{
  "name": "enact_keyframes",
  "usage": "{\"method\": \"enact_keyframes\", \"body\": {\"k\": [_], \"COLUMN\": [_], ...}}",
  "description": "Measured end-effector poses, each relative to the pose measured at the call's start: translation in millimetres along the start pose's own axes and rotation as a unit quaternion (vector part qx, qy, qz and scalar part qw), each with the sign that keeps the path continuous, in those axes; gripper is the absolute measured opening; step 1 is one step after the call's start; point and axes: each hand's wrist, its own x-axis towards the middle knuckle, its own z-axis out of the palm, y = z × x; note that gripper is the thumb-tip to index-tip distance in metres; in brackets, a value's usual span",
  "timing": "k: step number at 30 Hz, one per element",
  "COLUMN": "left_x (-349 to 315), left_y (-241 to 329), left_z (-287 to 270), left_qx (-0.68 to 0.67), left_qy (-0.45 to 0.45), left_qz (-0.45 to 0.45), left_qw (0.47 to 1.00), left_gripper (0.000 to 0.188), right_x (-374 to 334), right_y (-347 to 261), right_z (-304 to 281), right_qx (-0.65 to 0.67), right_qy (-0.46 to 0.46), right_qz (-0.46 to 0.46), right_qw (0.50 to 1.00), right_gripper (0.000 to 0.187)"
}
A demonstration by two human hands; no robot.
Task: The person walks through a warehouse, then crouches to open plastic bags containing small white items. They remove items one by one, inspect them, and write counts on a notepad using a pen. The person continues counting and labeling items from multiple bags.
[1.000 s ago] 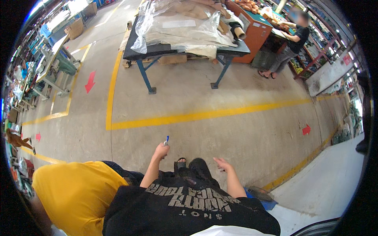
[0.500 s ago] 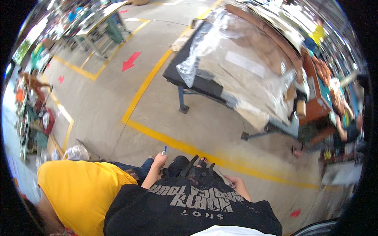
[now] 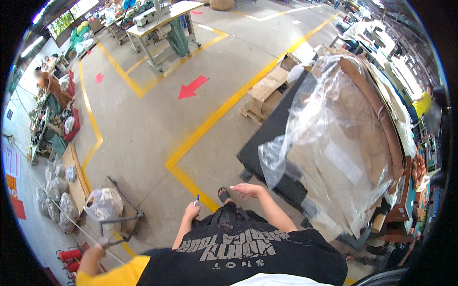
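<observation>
My left hand is closed around a marker pen with a pale body and blue end, held upright in front of my black shirt. Ahead of my body, my right hand is stretched out with its fingers extended, holding nothing that I can see. Just below that hand is my foot in a dark sandal. At lower left, a co-worker's hand and yellow sleeve reach toward the handle of a trolley. A white plastic bag rests on the trolley.
To my right stands a dark-topped table bearing hides under clear plastic sheeting. Flattened cardboard lies on a pallet beside it. Yellow lines and a red arrow mark the floor. A sewing table stands farther off.
My right hand has come forward and inward, its fingers now extended. My left hand still grips the marker pen. The view has shifted, bringing the trolley into sight, and the yellow-shirted co-worker is mostly out of view.
</observation>
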Motion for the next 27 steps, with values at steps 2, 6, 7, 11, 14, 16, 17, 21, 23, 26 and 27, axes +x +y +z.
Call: {"method": "enact_keyframes", "body": {"k": [2, 6, 7, 11, 14, 16, 17, 21, 23, 26, 27], "left_x": [19, 63, 82, 158, 224, 261, 278, 307, 341, 418, 447], "left_y": [44, 116, 124, 166, 165, 166, 160, 169, 196, 252, 272], "left_z": [-35, -118, -135, -213, -264, -290, -302, -350, -369, -392, -402], "left_qx": [0.011, -0.072, -0.107, -0.174, -0.181, -0.159, -0.139, -0.123, -0.121, -0.112, -0.106], "left_qy": [-0.017, 0.005, 0.037, 0.056, 0.054, 0.039, 0.037, 0.036, 0.026, 0.003, -0.004], "left_qz": [-0.017, -0.023, -0.003, -0.022, -0.076, -0.136, -0.172, -0.235, -0.225, -0.201, -0.193], "left_qw": [1.0, 0.997, 0.994, 0.983, 0.979, 0.977, 0.974, 0.964, 0.967, 0.973, 0.976], "left_gripper": [0.019, 0.019, 0.019, 0.018, 0.019, 0.018, 0.017, 0.018, 0.018, 0.019, 0.019], "right_x": [13, 71, 88, 161, 218, 241, 246, 263, 279, 320, 335], "right_y": [-55, -145, -163, -204, -221, -210, -210, -320, -374, -467, -497], "right_z": [-23, -79, -96, -167, -215, -251, -271, -312, -346, -412, -436], "right_qx": [0.02, 0.076, 0.101, 0.103, 0.009, 0.031, -0.011, -0.134, -0.191, -0.19, -0.178], "right_qy": [0.024, 0.004, -0.001, 0.011, 0.112, 0.106, 0.066, -0.097, -0.062, -0.03, -0.036], "right_qz": [-0.033, -0.049, -0.06, -0.053, 0.088, 0.22, 0.247, 0.235, 0.218, 0.209, 0.206], "right_qw": [0.999, 0.996, 0.993, 0.993, 0.99, 0.969, 0.967, 0.958, 0.955, 0.959, 0.962], "right_gripper": [0.084, 0.075, 0.073, 0.076, 0.088, 0.1, 0.103, 0.104, 0.098, 0.089, 0.086]}}
